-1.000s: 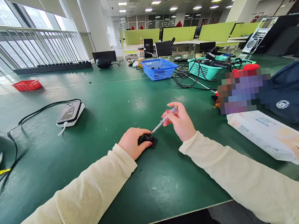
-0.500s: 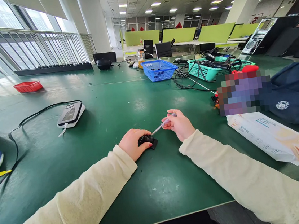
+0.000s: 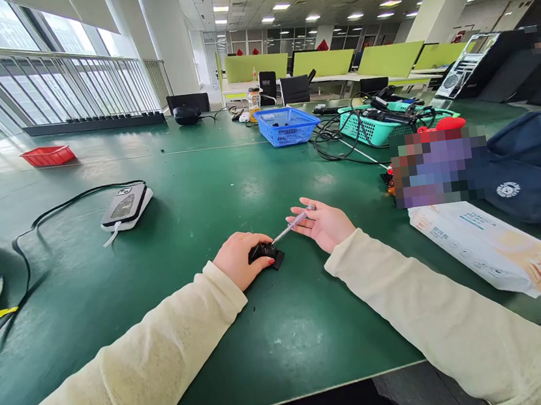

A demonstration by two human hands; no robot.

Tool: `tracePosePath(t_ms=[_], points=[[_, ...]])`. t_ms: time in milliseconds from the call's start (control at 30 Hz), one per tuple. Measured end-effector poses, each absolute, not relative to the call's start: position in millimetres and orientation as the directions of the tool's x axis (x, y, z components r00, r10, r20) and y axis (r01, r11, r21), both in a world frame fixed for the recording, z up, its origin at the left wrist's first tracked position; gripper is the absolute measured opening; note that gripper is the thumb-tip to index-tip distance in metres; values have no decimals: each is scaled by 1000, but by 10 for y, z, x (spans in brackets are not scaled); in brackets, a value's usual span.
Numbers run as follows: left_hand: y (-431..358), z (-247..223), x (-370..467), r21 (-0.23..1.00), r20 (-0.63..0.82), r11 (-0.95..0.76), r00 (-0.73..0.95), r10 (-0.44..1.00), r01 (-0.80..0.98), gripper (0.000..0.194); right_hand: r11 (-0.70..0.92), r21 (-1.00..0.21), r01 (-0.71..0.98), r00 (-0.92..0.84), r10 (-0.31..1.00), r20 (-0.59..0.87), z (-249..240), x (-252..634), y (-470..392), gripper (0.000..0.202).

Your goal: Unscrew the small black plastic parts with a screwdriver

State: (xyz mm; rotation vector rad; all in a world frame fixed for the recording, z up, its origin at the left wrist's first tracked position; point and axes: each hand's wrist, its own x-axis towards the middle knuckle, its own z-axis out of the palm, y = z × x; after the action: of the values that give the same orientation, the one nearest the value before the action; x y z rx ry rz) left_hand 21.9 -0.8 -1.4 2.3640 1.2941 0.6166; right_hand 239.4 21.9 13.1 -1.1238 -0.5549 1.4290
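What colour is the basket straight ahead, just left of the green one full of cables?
The basket is blue; the head view shows it best.

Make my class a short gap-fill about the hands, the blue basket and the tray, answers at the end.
1. The left hand grips a small ____ part.
2. The right hand touches the clear ____ of a screwdriver.
3. The tray is ____.
4. The blue basket stands on a ____ table.

Missing words: black; handle; red; green
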Motion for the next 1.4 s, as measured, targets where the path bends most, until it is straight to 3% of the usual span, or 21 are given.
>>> tracePosePath(t_ms=[300, 1200, 1400], points=[[-12, -11, 225, 519, 185, -503, 483, 856, 691, 33, -256, -818, -515, 142, 916, -376, 94, 2422, 264, 28], [-12, -7, 223, 520, 180, -499, 483, 857, 693, 32, -249, -868, -430, 117, 938, -327, 115, 2381, 231, 15], [-23, 12, 240, 522, 154, -479, 474, 867, 706, 35, -247, -853, -461, 124, 933, -337, 140, 2376, 220, 27]])
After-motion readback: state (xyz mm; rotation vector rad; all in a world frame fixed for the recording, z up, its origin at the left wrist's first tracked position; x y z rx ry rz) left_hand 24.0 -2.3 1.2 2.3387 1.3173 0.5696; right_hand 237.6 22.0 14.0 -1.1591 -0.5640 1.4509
